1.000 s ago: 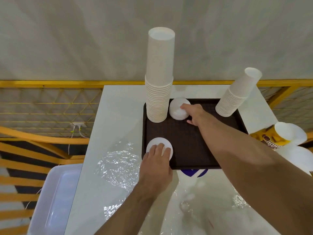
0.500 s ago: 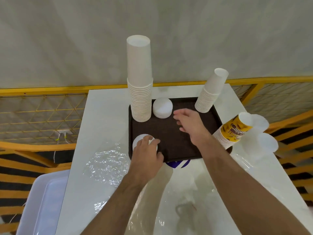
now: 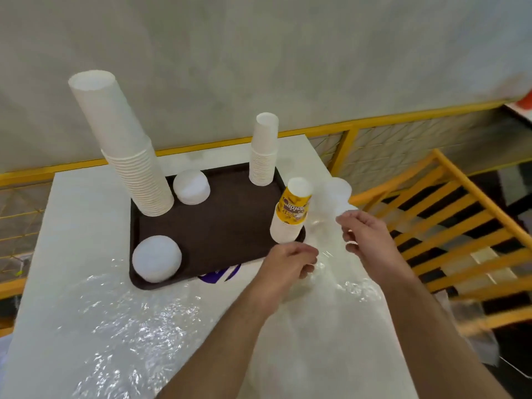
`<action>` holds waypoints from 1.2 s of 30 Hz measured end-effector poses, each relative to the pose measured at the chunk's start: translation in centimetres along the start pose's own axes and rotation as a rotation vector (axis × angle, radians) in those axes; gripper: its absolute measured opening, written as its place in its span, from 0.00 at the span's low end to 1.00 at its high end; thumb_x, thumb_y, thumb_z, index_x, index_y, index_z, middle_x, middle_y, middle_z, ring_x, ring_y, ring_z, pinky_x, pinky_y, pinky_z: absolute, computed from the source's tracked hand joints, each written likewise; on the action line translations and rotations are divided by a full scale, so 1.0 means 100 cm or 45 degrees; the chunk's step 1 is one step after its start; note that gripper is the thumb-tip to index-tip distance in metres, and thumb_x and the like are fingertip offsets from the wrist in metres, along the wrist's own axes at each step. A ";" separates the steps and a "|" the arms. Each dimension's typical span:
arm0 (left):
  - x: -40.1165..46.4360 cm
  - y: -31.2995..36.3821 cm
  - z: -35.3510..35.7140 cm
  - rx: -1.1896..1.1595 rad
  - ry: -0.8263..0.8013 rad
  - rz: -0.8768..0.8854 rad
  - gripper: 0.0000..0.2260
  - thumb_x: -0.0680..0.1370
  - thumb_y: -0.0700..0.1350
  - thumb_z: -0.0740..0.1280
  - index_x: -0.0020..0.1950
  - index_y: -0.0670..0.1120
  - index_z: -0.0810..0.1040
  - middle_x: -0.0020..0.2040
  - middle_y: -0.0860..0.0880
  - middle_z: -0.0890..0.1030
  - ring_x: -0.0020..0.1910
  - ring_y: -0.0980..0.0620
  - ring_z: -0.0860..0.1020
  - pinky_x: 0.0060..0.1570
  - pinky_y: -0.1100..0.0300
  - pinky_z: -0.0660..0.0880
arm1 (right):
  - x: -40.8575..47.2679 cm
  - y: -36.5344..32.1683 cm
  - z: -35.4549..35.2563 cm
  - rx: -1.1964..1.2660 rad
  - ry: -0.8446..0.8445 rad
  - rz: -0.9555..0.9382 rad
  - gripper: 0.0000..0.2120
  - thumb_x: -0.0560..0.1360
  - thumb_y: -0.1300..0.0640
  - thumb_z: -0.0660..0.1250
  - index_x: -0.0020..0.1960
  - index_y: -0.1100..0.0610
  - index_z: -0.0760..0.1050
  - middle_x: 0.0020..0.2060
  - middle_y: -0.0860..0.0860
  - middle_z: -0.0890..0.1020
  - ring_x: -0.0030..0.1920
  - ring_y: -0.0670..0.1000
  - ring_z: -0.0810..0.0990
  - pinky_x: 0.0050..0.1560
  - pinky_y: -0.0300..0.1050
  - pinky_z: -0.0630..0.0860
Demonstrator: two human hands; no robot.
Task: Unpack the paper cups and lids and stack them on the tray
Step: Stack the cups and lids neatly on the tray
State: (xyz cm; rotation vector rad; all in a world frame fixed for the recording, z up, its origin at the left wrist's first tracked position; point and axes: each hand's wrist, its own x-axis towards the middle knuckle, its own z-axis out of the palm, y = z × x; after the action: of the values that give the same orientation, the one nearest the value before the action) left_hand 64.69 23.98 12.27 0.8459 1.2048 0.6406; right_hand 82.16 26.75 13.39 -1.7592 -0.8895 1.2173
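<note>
Single head-worn view, angled forward and down, close over tray [image 3: 218, 231] and table [image 3: 86, 226].

Three cup stacks [image 3: 126, 151], two lid piles [image 3: 157, 259], one tray [image 3: 224, 226].

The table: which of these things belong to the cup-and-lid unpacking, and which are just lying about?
Part of the job:
tray
tall cup stack
short cup stack
printed cup stack
two lid piles
clear plastic wrap, pinched by both hands

Lying about:
yellow railing
white bin

Matt white paper cups [image 3: 126, 156] stand on a dark matt tray [image 3: 224, 226]; glossy crinkled plastic wrap [image 3: 138, 326].
</note>
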 end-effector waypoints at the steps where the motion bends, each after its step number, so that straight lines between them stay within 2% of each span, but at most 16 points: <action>1: 0.011 0.002 0.014 0.003 -0.002 -0.013 0.05 0.78 0.38 0.67 0.47 0.44 0.82 0.44 0.45 0.80 0.44 0.49 0.77 0.48 0.58 0.74 | 0.014 0.005 -0.010 0.006 0.147 0.037 0.04 0.78 0.56 0.70 0.51 0.55 0.79 0.40 0.49 0.77 0.42 0.50 0.73 0.42 0.44 0.70; 3: 0.038 0.004 0.044 -0.015 0.019 -0.060 0.02 0.77 0.44 0.69 0.47 0.46 0.80 0.47 0.45 0.78 0.46 0.49 0.75 0.50 0.57 0.72 | 0.040 0.013 -0.032 0.033 0.312 0.150 0.11 0.78 0.53 0.69 0.59 0.54 0.77 0.47 0.50 0.78 0.46 0.50 0.74 0.46 0.44 0.73; 4: 0.051 0.004 0.052 -0.032 0.042 -0.101 0.06 0.75 0.47 0.69 0.50 0.47 0.79 0.51 0.46 0.77 0.49 0.49 0.74 0.53 0.56 0.72 | 0.051 0.016 -0.037 0.057 0.322 0.209 0.13 0.78 0.53 0.68 0.62 0.54 0.76 0.51 0.50 0.78 0.48 0.50 0.74 0.50 0.45 0.74; 6: 0.079 0.004 0.072 -0.080 0.090 -0.187 0.18 0.77 0.52 0.69 0.66 0.50 0.75 0.63 0.50 0.75 0.57 0.51 0.73 0.59 0.55 0.71 | 0.072 0.022 -0.046 0.071 0.259 0.336 0.16 0.79 0.51 0.68 0.65 0.54 0.76 0.56 0.51 0.78 0.55 0.52 0.74 0.57 0.47 0.74; 7: 0.091 0.005 0.082 -0.115 0.102 -0.220 0.23 0.78 0.53 0.68 0.72 0.50 0.70 0.67 0.51 0.73 0.59 0.52 0.71 0.59 0.57 0.68 | 0.082 0.025 -0.051 0.071 0.210 0.399 0.18 0.78 0.49 0.68 0.65 0.55 0.76 0.55 0.50 0.78 0.57 0.52 0.74 0.59 0.48 0.74; 9: 0.110 0.010 0.097 -0.177 0.116 -0.261 0.27 0.79 0.55 0.66 0.76 0.50 0.66 0.70 0.52 0.71 0.58 0.52 0.68 0.57 0.59 0.65 | 0.099 0.034 -0.056 0.092 0.132 0.491 0.23 0.76 0.46 0.71 0.67 0.55 0.73 0.53 0.49 0.77 0.59 0.53 0.72 0.65 0.50 0.73; 12: 0.131 0.013 0.111 -0.204 0.160 -0.334 0.28 0.79 0.57 0.66 0.76 0.50 0.65 0.72 0.51 0.70 0.62 0.50 0.68 0.58 0.57 0.62 | 0.119 0.049 -0.061 0.106 0.059 0.577 0.32 0.71 0.42 0.75 0.69 0.54 0.71 0.62 0.52 0.74 0.63 0.54 0.72 0.64 0.49 0.73; 14: 0.141 0.012 0.115 -0.202 0.207 -0.371 0.28 0.79 0.57 0.66 0.76 0.50 0.65 0.72 0.49 0.69 0.64 0.48 0.68 0.58 0.56 0.62 | 0.129 0.055 -0.063 0.063 0.003 0.582 0.32 0.69 0.41 0.76 0.68 0.54 0.72 0.59 0.53 0.76 0.61 0.54 0.74 0.63 0.48 0.75; 16: 0.148 0.011 0.118 -0.188 0.243 -0.389 0.28 0.79 0.57 0.66 0.76 0.49 0.65 0.72 0.48 0.70 0.60 0.50 0.67 0.58 0.55 0.63 | 0.139 0.060 -0.065 0.015 -0.036 0.560 0.32 0.68 0.41 0.77 0.65 0.55 0.74 0.54 0.53 0.77 0.57 0.54 0.76 0.62 0.47 0.77; 20: 0.158 0.004 0.122 -0.117 0.312 -0.399 0.26 0.79 0.55 0.66 0.74 0.48 0.67 0.70 0.48 0.71 0.60 0.50 0.69 0.58 0.54 0.65 | 0.149 0.066 -0.065 -0.101 -0.104 0.501 0.29 0.68 0.43 0.76 0.62 0.58 0.76 0.52 0.57 0.80 0.56 0.55 0.80 0.57 0.49 0.78; 22: 0.160 0.003 0.124 -0.089 0.338 -0.384 0.23 0.80 0.53 0.65 0.73 0.47 0.69 0.67 0.48 0.73 0.59 0.50 0.69 0.57 0.55 0.65 | 0.151 0.068 -0.065 -0.125 -0.124 0.506 0.30 0.67 0.43 0.76 0.63 0.59 0.76 0.49 0.55 0.80 0.50 0.54 0.79 0.48 0.49 0.76; 23: 0.161 0.003 0.123 -0.075 0.349 -0.381 0.22 0.81 0.52 0.64 0.72 0.46 0.70 0.66 0.48 0.73 0.59 0.50 0.69 0.56 0.55 0.65 | 0.150 0.068 -0.065 -0.126 -0.135 0.510 0.31 0.67 0.42 0.76 0.63 0.59 0.76 0.50 0.54 0.79 0.50 0.53 0.77 0.48 0.48 0.73; 26: 0.162 0.003 0.123 -0.032 0.355 -0.387 0.20 0.81 0.51 0.64 0.71 0.45 0.71 0.68 0.47 0.73 0.60 0.49 0.70 0.57 0.56 0.64 | 0.150 0.069 -0.069 -0.110 -0.167 0.520 0.32 0.66 0.42 0.77 0.63 0.59 0.76 0.53 0.54 0.79 0.54 0.53 0.76 0.53 0.49 0.69; 29: 0.160 0.005 0.124 -0.051 0.344 -0.373 0.20 0.80 0.51 0.65 0.71 0.45 0.72 0.65 0.48 0.74 0.60 0.48 0.71 0.56 0.55 0.64 | 0.149 0.067 -0.075 -0.046 -0.170 0.536 0.29 0.67 0.44 0.78 0.61 0.59 0.76 0.54 0.53 0.80 0.53 0.52 0.77 0.55 0.47 0.73; 32: 0.156 0.006 0.127 -0.100 0.323 -0.320 0.17 0.80 0.49 0.67 0.67 0.46 0.73 0.60 0.49 0.75 0.56 0.50 0.71 0.54 0.56 0.64 | 0.146 0.064 -0.081 0.084 -0.201 0.537 0.27 0.67 0.48 0.79 0.62 0.56 0.77 0.56 0.54 0.81 0.56 0.55 0.80 0.49 0.43 0.78; 36: 0.148 0.004 0.130 -0.235 0.279 -0.257 0.17 0.77 0.49 0.70 0.64 0.47 0.74 0.58 0.47 0.77 0.56 0.48 0.75 0.54 0.55 0.73 | 0.138 0.060 -0.091 0.188 -0.264 0.520 0.26 0.68 0.50 0.78 0.63 0.54 0.76 0.59 0.55 0.80 0.58 0.58 0.80 0.54 0.45 0.80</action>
State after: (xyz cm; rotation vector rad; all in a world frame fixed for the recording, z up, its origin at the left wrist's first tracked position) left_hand 80.96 33.33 6.46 0.5009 1.3848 0.6793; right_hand 95.42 34.20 4.61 -1.7676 -0.5473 1.7080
